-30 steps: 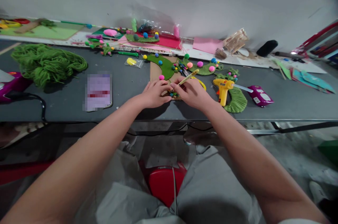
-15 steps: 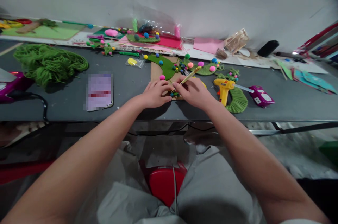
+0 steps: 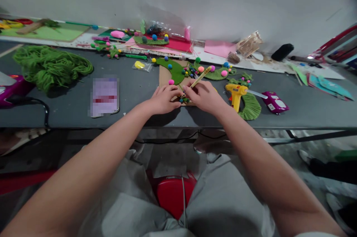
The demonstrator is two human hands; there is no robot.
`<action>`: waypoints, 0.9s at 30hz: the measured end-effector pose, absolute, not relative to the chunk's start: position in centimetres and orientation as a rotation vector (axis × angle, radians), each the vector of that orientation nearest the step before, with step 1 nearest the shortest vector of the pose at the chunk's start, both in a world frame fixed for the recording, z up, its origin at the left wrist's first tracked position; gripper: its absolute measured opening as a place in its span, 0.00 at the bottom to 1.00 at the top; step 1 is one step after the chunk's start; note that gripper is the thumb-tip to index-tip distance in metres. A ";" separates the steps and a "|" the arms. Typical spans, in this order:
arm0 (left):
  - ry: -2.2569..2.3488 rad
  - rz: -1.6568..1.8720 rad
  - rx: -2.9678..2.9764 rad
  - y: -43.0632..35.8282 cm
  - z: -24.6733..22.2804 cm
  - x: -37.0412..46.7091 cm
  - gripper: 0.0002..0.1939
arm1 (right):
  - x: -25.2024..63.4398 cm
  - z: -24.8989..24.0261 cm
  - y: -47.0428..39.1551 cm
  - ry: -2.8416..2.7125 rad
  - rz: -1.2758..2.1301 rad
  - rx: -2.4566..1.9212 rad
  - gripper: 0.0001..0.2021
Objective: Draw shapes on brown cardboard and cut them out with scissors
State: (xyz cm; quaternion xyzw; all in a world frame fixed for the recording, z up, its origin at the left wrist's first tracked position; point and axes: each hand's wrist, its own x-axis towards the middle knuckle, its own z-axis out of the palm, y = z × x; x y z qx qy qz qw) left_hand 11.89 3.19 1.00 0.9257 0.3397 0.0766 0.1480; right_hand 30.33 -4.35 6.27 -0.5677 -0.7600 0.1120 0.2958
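Note:
In the head view, my right hand (image 3: 205, 95) is closed around a slim yellow pencil (image 3: 202, 77), tilted with its upper end to the right. Its tip points down between my hands, where the contact is too small to make out. My left hand (image 3: 166, 99) is closed on a small green piece with tiny pompoms (image 3: 183, 100), which is mostly hidden by fingers. Beneath lies a brown cardboard sheet (image 3: 164, 76). On its upper part rests a green felt crescent (image 3: 175, 73) with blue, yellow and pink pompoms.
To the right lie a yellow glue gun (image 3: 236, 93), a yarn-wrapped green ring (image 3: 251, 107) and a purple box (image 3: 275, 102). Leftward are a phone (image 3: 104, 96) and green yarn (image 3: 52, 67). Craft paper (image 3: 219, 47) lines the wall. A person's legs (image 3: 331, 170) show at lower right.
The pencil's upper end has shifted slightly up and left. My hands stay almost in place. A person's legs and shoes have come into view at the lower right.

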 end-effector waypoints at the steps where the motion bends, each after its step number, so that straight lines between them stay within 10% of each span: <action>1: 0.978 0.221 2.662 3.2 1.0 11.9 0.21 | 30.3 6.3 -4.2 -2.013 0.320 -1.513 0.13; 27: 1.019 0.202 2.668 3.0 1.1 11.9 0.21 | 30.5 6.6 -1.6 -1.940 0.400 -1.658 0.18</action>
